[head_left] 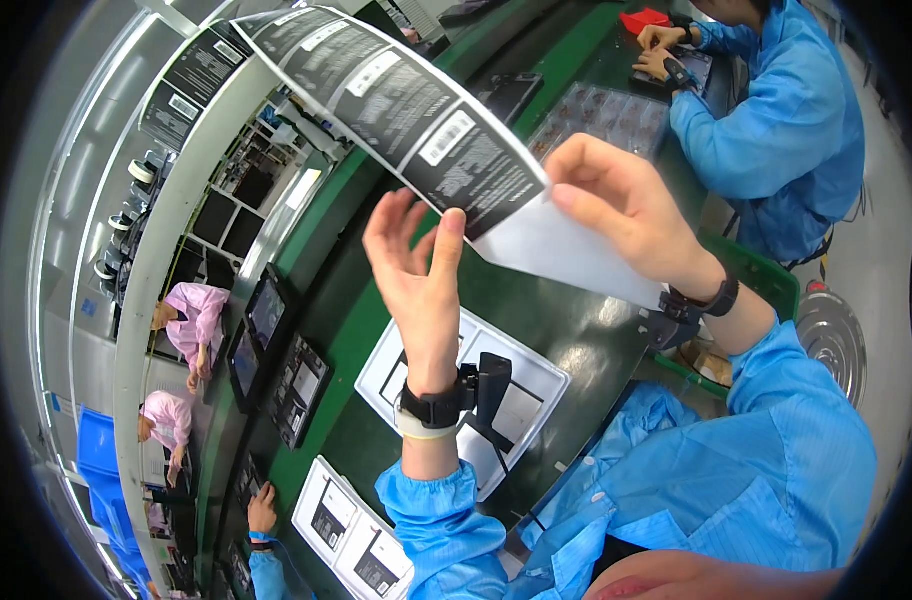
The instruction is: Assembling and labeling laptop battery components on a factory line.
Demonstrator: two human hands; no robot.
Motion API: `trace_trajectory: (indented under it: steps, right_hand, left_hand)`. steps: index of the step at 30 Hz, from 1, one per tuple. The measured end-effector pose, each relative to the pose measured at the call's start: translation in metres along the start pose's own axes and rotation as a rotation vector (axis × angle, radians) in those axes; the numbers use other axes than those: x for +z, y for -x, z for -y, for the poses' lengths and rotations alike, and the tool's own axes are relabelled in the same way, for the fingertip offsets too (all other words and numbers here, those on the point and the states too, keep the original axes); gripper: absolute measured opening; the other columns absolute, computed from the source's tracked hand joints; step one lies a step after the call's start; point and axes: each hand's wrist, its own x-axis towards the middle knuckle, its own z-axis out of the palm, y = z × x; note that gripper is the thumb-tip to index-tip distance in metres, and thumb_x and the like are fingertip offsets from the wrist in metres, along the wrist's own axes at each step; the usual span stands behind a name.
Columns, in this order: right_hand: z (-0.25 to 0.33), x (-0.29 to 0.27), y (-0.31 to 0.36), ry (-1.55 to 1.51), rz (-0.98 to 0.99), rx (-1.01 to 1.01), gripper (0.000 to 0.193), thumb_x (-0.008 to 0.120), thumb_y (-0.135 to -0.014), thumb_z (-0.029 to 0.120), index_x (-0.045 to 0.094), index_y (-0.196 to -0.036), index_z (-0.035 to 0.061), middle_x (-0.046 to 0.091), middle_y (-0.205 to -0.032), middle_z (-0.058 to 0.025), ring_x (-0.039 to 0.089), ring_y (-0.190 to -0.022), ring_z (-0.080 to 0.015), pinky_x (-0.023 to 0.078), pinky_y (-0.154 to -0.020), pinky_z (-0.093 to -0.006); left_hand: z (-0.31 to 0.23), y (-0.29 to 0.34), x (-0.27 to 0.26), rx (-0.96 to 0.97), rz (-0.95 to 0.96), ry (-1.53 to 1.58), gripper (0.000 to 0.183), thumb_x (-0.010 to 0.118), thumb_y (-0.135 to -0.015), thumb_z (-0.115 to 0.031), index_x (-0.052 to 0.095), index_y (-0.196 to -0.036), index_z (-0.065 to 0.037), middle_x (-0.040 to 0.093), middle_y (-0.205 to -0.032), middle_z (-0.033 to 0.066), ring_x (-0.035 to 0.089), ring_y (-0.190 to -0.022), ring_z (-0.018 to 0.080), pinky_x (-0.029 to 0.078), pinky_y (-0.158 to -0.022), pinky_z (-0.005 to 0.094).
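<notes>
A long strip of black printed labels on white backing (406,105) curves up from my hands toward the upper left. My right hand (621,210) is closed on its near end, thumb and forefinger pinching the edge where bare white backing shows. Beside the strip's lower left edge is my left hand (416,275), fingers apart and thumb raised. Its thumb tip overlaps the strip's edge; whether it touches cannot be made out. Below my left wrist, a white tray (551,385) with compartments holds flat dark-and-white pieces, partly hidden by my arm and wrist strap.
A second white tray (311,500) lies on the green bench (356,270). Dark flat devices (301,390) stand along the bench to the left. A clear compartmented tray (606,115) is beyond my right hand. A co-worker in blue (776,120) sits at upper right, near a green bin (776,285).
</notes>
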Motion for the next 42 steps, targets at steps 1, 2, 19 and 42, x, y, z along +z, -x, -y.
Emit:
trace_trajectory:
  steps: [1, 2, 19, 42]
  right_hand:
    - [0.004, -0.005, 0.002, 0.032, -0.014, 0.009, 0.013, 0.060, -0.103, 0.008, 0.059, -0.113, -0.0005, 0.064, -0.104, -0.0009, 0.062, -0.096, -0.0054, 0.051, -0.083, -0.0226]
    - [0.008, -0.009, 0.004, 0.063, -0.027, 0.018, 0.013, 0.060, -0.104, 0.009, 0.059, -0.113, -0.0005, 0.064, -0.104, -0.0011, 0.062, -0.096, -0.0055, 0.051, -0.083, -0.0226]
    - [-0.021, -0.033, 0.037, 0.160, -0.059, 0.331, 0.027, 0.070, -0.098, 0.011, 0.063, -0.121, -0.0014, 0.070, -0.094, -0.0011, 0.065, -0.088, -0.0063, 0.051, -0.078, -0.0230]
    - [-0.030, -0.048, 0.068, 0.076, 0.064, 0.219, 0.014, 0.074, -0.093, 0.009, 0.069, -0.101, -0.0008, 0.066, -0.089, 0.0000, 0.059, -0.081, -0.0053, 0.051, -0.075, -0.0244]
  left_hand:
    - [0.003, -0.004, 0.001, 0.020, 0.131, 0.045, 0.076, 0.080, -0.091, -0.013, 0.035, -0.149, 0.003, 0.045, -0.148, 0.0201, 0.049, -0.135, 0.0257, 0.049, -0.103, 0.0378]
    - [0.005, 0.001, 0.005, 0.060, 0.153, -0.035, 0.072, 0.078, -0.093, -0.013, 0.035, -0.149, 0.004, 0.052, -0.142, 0.0190, 0.053, -0.131, 0.0244, 0.048, -0.105, 0.0374]
    - [0.018, 0.034, 0.028, -0.167, 0.076, -0.069, 0.021, 0.059, -0.106, -0.016, 0.046, -0.104, 0.001, 0.067, -0.067, 0.0118, 0.059, -0.044, 0.0130, 0.045, -0.037, 0.0244]
    - [-0.018, 0.068, 0.040, 0.638, 0.123, -0.999, 0.050, 0.095, -0.075, -0.018, 0.046, -0.070, -0.008, 0.039, -0.056, -0.0016, 0.035, -0.046, 0.0102, 0.027, -0.044, 0.0281]
